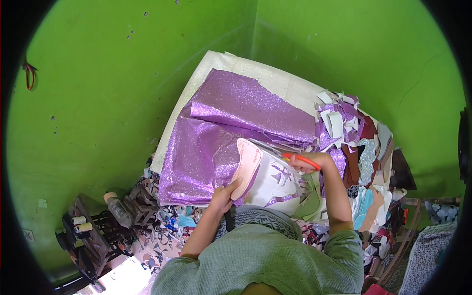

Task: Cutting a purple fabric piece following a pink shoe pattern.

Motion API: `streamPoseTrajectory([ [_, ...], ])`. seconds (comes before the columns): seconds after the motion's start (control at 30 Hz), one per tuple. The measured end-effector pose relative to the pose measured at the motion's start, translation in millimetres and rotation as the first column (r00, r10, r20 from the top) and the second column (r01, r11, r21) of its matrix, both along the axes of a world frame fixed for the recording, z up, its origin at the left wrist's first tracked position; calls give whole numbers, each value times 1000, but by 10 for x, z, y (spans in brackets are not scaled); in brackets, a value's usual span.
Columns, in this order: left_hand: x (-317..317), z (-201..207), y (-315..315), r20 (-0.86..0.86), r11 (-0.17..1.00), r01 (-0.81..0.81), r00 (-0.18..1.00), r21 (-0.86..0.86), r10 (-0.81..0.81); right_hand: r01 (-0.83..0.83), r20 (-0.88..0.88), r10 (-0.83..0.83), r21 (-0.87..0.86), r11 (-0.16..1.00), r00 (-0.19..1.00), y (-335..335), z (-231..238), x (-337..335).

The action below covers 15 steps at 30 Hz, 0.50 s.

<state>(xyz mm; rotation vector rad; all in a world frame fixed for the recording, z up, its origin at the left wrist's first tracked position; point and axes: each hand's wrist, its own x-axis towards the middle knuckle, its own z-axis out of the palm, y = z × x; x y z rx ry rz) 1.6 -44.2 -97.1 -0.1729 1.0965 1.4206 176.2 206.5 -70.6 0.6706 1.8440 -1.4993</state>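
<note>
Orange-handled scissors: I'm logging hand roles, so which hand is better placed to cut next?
Likely the right hand: it grips the scissors, blades beside the pale pink shaped piece, while the left hand holds that piece's lower end.

Looks like a small workshop: shiny purple sheet (253, 101) and pile of cut scraps (339, 123) on a white table (290, 82), orange scissors (310, 161), spools of thread (84, 227) by dark wooden stand (96, 248), tiny bits (150, 261) on the floor (140, 242).
</note>
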Motion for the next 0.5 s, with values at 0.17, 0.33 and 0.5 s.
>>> streamPoseTrajectory([
  [0.17, 79, 41, 154, 53, 1000, -4, 999, 23, 3, -56, -27, 84, 548, 835, 996, -288, -263, 246],
  [0.33, 203, -5, 406, 51, 996, -34, 998, 81, 30, 147, -140, -65, 731, 666, 988, -662, -531, 333],
  [0.5, 306, 102, 618, -3, 990, -93, 996, 107, 93, 311, -293, -114, 828, 466, 949, -755, -717, 392],
])
